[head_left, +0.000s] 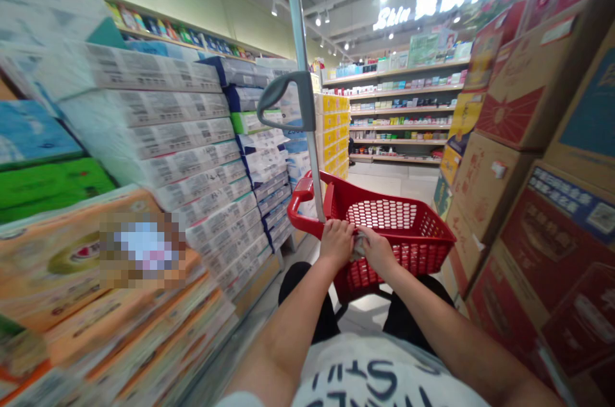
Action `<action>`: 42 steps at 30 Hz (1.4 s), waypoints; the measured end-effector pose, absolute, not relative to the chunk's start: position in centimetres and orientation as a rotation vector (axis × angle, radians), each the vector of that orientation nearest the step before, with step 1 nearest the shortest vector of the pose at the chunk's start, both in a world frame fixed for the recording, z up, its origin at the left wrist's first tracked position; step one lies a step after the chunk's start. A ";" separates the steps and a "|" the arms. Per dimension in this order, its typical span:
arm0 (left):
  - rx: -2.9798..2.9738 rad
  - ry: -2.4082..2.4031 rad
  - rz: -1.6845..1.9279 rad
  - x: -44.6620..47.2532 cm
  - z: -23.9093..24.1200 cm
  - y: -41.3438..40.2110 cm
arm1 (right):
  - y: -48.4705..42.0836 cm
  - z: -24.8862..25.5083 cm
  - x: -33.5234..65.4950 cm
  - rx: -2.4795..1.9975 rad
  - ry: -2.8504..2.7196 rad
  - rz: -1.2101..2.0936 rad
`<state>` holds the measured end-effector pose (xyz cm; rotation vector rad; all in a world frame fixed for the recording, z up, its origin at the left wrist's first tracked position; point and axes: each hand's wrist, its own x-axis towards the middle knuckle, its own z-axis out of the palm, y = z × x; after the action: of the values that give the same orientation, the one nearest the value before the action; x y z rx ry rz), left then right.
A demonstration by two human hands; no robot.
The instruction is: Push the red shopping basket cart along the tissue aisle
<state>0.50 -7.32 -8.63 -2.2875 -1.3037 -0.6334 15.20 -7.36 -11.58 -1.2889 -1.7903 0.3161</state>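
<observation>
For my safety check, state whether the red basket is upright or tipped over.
Upright: the red basket has its open top facing up, its rim above the perforated walls that drop below.

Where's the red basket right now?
Head view, right of centre: red basket, left hand and right hand at its near side, stacked cartons to its right.

The head camera looks forward and down at nearby hands (337,244).

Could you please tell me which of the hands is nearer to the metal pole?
Left. The left hand is close to the lower end of the metal pole, by the red basket; the right hand is farther to the right.
</observation>
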 end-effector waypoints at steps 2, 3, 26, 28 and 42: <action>-2.300 -1.307 -0.641 0.5 -8.6 -7.4 | -7.4 -11.4 15.2 -1.299 -1.785 0.318; -2.306 -1.310 -0.651 0.5 -8.6 -7.4 | -7.5 -11.3 15.1 -1.306 -1.781 0.322; -2.449 -1.198 -0.616 -0.4 -7.9 -7.0 | -4.3 -9.5 13.3 -1.048 -1.313 0.920; -2.434 -1.212 -0.577 -0.5 -8.0 -6.6 | -4.4 -8.9 13.5 -1.063 -1.441 0.871; -2.437 -1.378 -0.495 -2.1 -7.1 -2.3 | -3.2 -13.2 23.6 -1.792 -2.131 -0.118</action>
<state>-2.10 -2.29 -7.14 -2.4374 -1.3782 -0.4950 23.60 -3.25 -13.20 -1.7920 -2.1314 -0.1175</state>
